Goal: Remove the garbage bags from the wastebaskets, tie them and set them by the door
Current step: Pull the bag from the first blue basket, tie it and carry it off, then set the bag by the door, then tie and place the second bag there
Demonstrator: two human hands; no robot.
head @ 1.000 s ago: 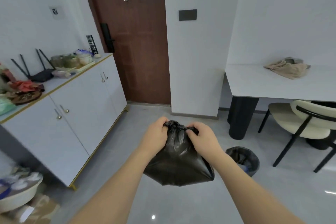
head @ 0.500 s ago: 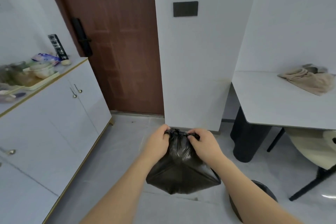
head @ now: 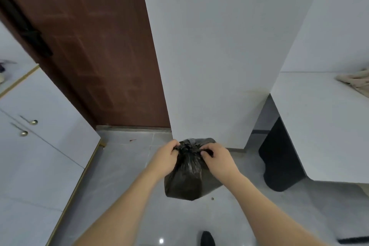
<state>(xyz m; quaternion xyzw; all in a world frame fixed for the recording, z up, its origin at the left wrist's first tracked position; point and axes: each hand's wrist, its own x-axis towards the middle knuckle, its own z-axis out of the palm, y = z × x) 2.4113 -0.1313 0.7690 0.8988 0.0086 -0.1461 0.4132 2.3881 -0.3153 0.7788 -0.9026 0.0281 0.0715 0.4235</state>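
Ahead, a brown door (head: 95, 50) fills the upper left, with a white wall (head: 209, 62) beside it, a white cabinet (head: 40, 136) at left and a white bench (head: 323, 122) at right. Lower down, a black garbage bag (head: 187, 177) hangs above the grey floor (head: 119, 175) near the door. Left hand (head: 165, 158) and right hand (head: 218, 159) each pinch its gathered neck, grip clamped on the plastic
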